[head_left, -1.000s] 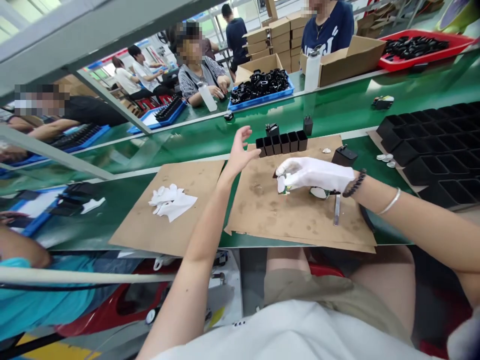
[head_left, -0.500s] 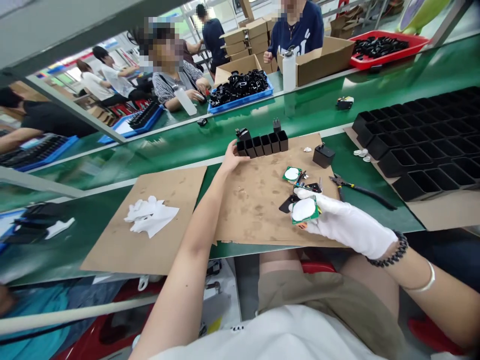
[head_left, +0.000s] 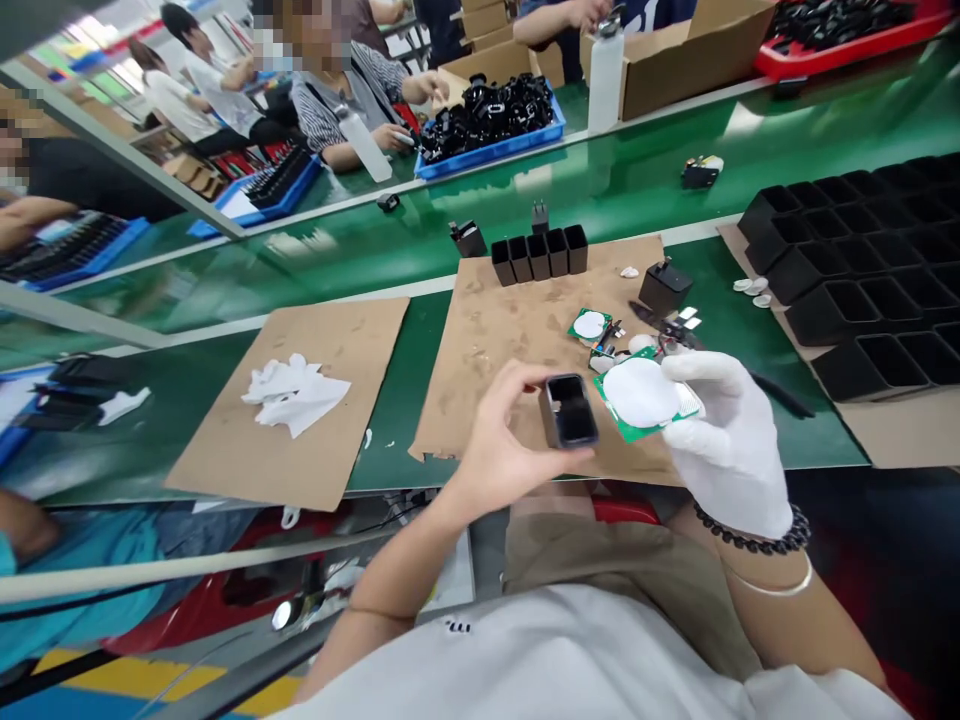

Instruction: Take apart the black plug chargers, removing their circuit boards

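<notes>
The left hand [head_left: 501, 445] gripped an open-topped black case [head_left: 570, 412], and at three o'clock from it the gloved right hand [head_left: 731, 435] pinched a green circuit board [head_left: 643, 394], while a row of similar cases [head_left: 540, 257] stood at twelve o'clock.

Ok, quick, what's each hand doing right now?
Left hand: holding a small black box between thumb and fingers.
Right hand: closed on a green and white circuit board, pinched by its edge.
</notes>
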`<action>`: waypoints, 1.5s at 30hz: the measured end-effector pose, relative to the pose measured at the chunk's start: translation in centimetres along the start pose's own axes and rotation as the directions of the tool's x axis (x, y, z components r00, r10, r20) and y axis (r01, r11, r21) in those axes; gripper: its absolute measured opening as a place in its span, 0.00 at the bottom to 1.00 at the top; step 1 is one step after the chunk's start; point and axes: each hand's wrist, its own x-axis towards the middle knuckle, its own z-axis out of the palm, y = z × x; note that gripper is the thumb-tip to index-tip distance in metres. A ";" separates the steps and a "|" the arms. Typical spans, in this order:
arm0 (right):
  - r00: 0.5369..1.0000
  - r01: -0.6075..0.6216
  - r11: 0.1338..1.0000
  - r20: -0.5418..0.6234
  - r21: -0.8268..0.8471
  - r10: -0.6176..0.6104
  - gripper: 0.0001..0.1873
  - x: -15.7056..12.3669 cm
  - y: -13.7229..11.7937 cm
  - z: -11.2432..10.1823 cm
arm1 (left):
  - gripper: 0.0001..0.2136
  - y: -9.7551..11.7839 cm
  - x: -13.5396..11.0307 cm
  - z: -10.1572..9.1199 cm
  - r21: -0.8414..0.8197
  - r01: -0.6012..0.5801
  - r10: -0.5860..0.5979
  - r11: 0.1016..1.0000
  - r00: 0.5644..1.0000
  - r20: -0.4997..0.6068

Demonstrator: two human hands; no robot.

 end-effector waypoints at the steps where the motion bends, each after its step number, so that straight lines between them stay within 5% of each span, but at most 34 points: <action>1: 0.997 0.075 0.996 0.006 -0.037 -0.075 0.19 -0.2 0.1 0.3 | 0.27 0.8 -0.5 0.5 -0.022 -0.007 0.007 1.000 1.000 0.006; 6: 0.935 0.356 0.898 0.095 -0.260 -0.343 0.23 -1.0 -1.0 1.4 | 0.26 1.7 -0.6 1.2 -0.075 -0.046 0.045 0.996 0.999 -0.017; 12: 0.893 0.449 0.784 0.244 -0.428 -0.378 0.24 -1.5 -1.9 0.9 | 0.27 2.2 -0.5 1.2 -0.071 -0.117 0.117 0.991 0.993 0.001; 30: 0.880 0.472 0.798 0.258 -0.374 -0.399 0.29 -1.7 -1.1 0.2 | 0.24 2.9 0.1 1.2 0.009 -0.184 0.183 0.983 0.982 0.035; 45: 0.921 0.387 0.827 0.209 -0.408 -0.327 0.26 -2.0 -1.0 0.4 | 0.24 2.6 0.2 1.3 -0.003 -0.204 0.204 0.979 0.978 0.036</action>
